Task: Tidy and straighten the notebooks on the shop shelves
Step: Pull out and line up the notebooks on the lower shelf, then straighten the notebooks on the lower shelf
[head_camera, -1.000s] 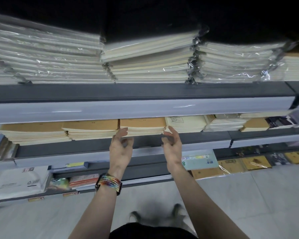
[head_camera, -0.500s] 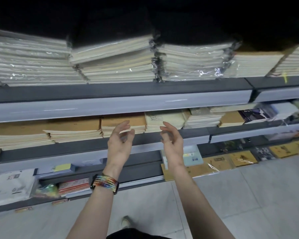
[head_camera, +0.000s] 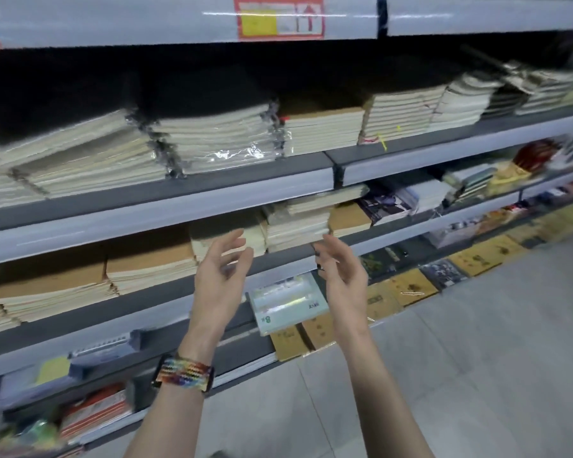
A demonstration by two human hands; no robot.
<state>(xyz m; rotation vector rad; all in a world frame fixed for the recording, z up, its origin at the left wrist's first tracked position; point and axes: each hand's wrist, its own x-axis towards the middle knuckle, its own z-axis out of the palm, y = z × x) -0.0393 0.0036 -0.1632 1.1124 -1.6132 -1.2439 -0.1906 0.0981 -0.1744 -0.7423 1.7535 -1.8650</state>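
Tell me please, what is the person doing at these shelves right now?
A person stands at shop shelves full of stacked notebooks. The left hand, with a rainbow band on its wrist, and the right hand are both raised before the middle shelf, fingers relaxed, holding nothing. Between them lies a pale stack whose top notebooks sit askew. Neither hand appears to touch it, so the straightening there is not yet begun.

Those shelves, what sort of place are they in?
Probably a stationery shop aisle: tiered shelves hold flat stacks of notebooks, some packs in clear plastic wrap, and a red-bordered label fronts the top one.
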